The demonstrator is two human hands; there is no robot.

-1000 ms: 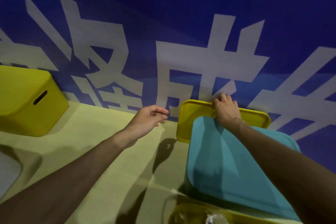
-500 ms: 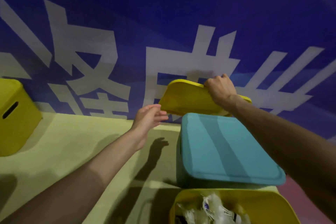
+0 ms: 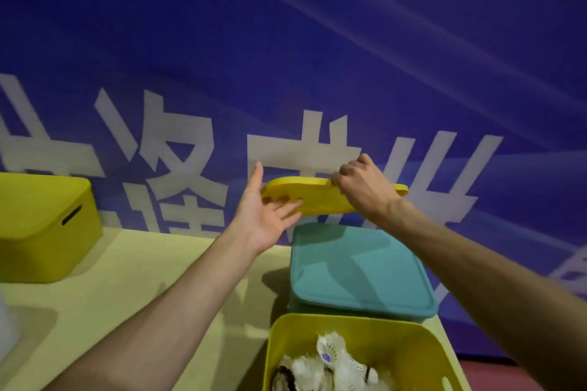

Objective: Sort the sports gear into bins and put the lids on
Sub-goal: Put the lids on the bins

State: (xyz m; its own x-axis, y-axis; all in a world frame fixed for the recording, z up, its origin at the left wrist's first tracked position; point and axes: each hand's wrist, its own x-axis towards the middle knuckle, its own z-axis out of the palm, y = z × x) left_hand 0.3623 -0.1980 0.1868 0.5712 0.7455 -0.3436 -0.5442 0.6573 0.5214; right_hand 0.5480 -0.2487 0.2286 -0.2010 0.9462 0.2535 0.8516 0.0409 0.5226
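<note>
While a blue banner [image 3: 286, 41] printed with large white characters fills the whole background, the pale bench [image 3: 127, 295] runs along its foot and carries three bins. On the right stands a teal bin [image 3: 359, 267], its teal lid seated flat on top. Far to the left, well apart from it, sits a closed yellow bin [image 3: 41, 225] with a slot handle in its side. Nearest the camera, touching or just in front of the teal bin, an open yellow bin [image 3: 422, 346] shows its rim at the bottom edge of the view.

Held in the air over the far end of the teal bin is the yellow lid [image 3: 314, 197], lying nearly level and clear of every bin. At its right end the right hand [image 3: 365, 190] grips it, fingers curled over the far edge. From the left, the left hand [image 3: 266, 216] comes palm up, its fingers spread and straight against the lid's near-left edge, thumb standing up apart. Inside the open yellow bin lie white shuttlecocks [image 3: 333, 355], heaped together.
</note>
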